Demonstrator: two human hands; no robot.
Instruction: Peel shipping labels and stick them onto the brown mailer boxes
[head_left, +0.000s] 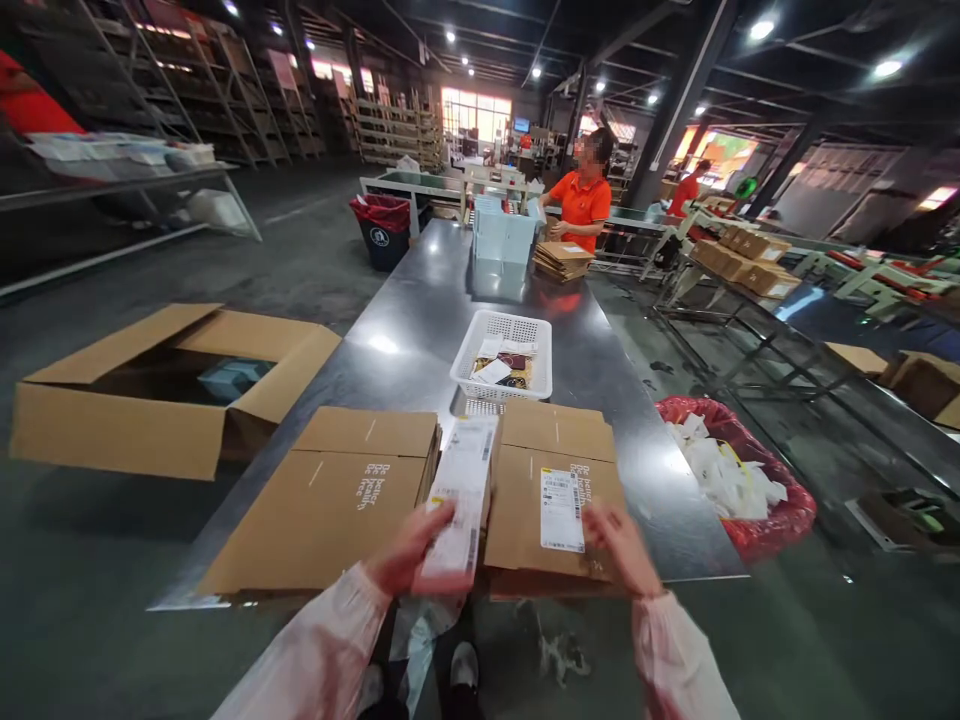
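My left hand (411, 548) is closed around a strip of white shipping labels (466, 455), its thumb on top. The strip lies over the gap between two stacks of flattened cardboard cartons. On the right stack (517, 500), a printed white shipping label (561, 508) lies flat beside some white lettering. My right hand (621, 545) is at that label's right edge, fingers bent and blurred; whether they touch or grip it I cannot make out. The left carton stack (330, 510) shows the same white lettering and no label on its top.
Beyond the stacks on the metal table (397, 330) stands a white plastic basket (551, 365) with papers and small items. A large open carton (112, 430) is at left, a red-lined bin (795, 510) at right. A co-worker in orange (585, 205) stands by light-blue boxes (501, 235).
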